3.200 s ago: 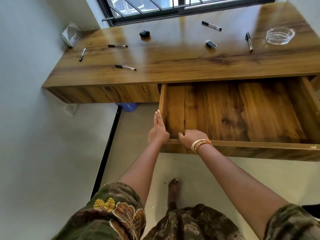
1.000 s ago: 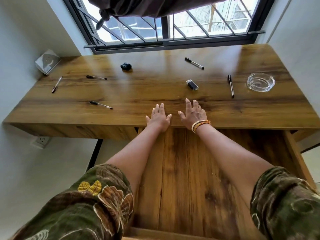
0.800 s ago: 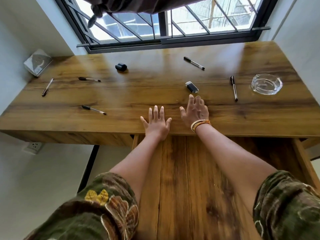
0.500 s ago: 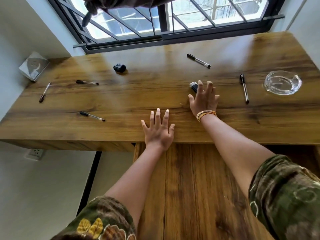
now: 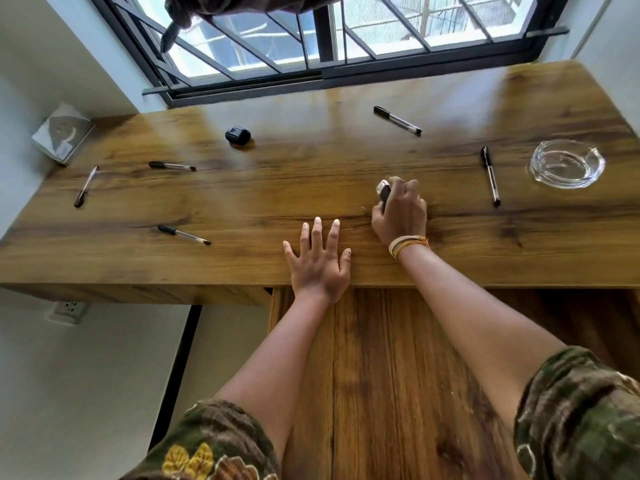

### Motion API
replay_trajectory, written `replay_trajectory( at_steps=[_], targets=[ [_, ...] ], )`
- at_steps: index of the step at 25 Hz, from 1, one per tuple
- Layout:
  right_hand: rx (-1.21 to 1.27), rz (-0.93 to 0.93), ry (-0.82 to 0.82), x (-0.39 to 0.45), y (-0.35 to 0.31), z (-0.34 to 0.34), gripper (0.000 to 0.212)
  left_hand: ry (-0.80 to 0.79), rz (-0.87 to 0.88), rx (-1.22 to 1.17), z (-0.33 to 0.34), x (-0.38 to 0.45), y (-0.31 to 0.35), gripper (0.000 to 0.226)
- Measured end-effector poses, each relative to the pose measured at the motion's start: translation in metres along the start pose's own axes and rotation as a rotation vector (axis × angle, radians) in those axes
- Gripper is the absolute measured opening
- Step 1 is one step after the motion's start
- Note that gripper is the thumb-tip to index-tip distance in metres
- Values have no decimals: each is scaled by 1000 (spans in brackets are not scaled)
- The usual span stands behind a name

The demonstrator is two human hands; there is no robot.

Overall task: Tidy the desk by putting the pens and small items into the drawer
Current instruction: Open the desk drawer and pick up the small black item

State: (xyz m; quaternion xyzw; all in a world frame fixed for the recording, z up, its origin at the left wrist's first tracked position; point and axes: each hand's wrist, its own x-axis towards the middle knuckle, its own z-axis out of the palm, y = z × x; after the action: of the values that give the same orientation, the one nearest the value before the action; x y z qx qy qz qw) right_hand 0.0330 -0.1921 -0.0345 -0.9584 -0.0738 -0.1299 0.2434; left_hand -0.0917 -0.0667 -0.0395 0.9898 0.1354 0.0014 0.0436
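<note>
R hand curled round a small dark item w/ silver end, fingers pinching it just at the desk top, mid-right. L hand flat, fingers spread, palm on desk front edge. Drawer open below both arms, nothing seen inside. 5 pens still on desk: 3 left, 2 right. 1 black small case near window. 1 glass ashtray far right, 1 tissue box far left.
</note>
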Motion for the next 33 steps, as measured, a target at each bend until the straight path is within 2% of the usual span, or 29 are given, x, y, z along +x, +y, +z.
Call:
replay_trajectory(
  at_steps=[4, 8, 10, 12, 16, 18, 20, 21, 24, 26, 28, 33],
  targets=[
    [32, -57, -16, -30, -3, -7, 39, -41, -4, -23, -3, 1, -1, 62],
    [306, 67, 57, -72, -11, -23, 27, -139, 49, -70, -11, 4, -7, 61],
    [350, 15, 34, -97, -17, -31, 24, -183, 97, -91, -16, -3, -23, 59],
    [324, -112, 4, -120, -20, -37, 21, -191, 129, -96, -19, -18, -48, 57],
    [272, -386, -231, -159, -30, -39, 23, -185, 102, -107, -21, -48, -103, 58],
    [271, -389, -363, -176, -41, -32, 23, -183, 97, -54, -19, -57, -118, 62],
    [291, -231, -443, -189, -50, -15, 27, -176, 112, 1, -15, -61, -124, 67],
    [323, -76, -473, -193, -55, -7, 30, -181, 120, 13, -14, -61, -125, 69],
    [556, 575, -547, -191, -58, 26, 31, -207, 124, 15, -14, -59, -126, 70],
    [679, 875, -566, -186, -61, 46, 33, -206, 116, 9, -14, -58, -126, 70],
    [725, 946, -568, -185, -64, 56, 34, -208, 121, -6, -14, -59, -123, 69],
    [535, 878, -511, -177, -78, 58, 32, -213, 107, -11, -14, -58, -123, 68]
  ],
)
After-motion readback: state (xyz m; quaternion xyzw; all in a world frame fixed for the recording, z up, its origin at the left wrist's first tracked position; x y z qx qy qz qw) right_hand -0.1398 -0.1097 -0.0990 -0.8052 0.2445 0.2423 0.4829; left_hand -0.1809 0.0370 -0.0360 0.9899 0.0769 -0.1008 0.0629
